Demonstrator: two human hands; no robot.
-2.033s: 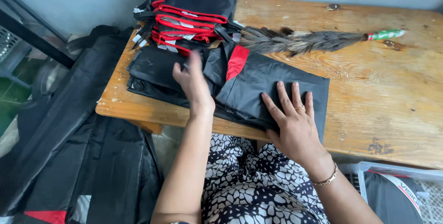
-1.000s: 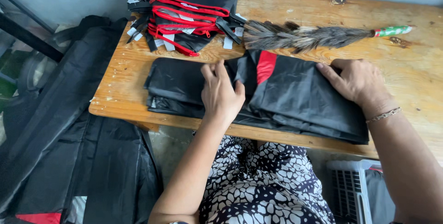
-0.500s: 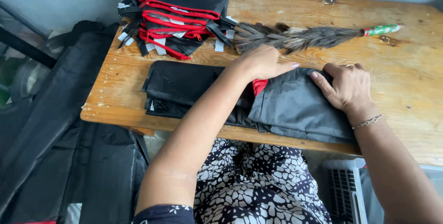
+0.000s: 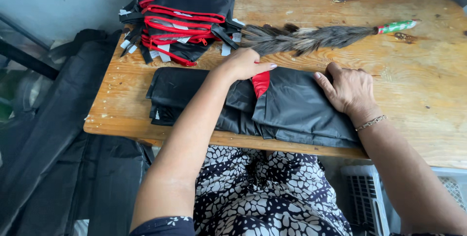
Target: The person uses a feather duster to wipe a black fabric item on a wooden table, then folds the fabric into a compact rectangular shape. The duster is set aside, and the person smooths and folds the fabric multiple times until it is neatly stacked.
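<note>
Barely shifted since before: left hand (image 4: pixel 242 64) pinching black cloth (image 4: pixel 296 104) by its red strip. Right hand (image 4: pixel 348 88) pressing flat, open, on cloth atop desk (image 4: pixel 428 80).

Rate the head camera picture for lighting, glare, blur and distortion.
Head view: soft, even daylight, no glare on the wooden table; faint shadows under the left hand and right hand; black fabric loses fold detail; focus sharp, table edges bow slightly from the wide lens.

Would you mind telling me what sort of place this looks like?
Probably a small garment workshop: a worn wooden table, a stack of black-and-red sewn pieces, and more black fabric heaped beside it.
</note>
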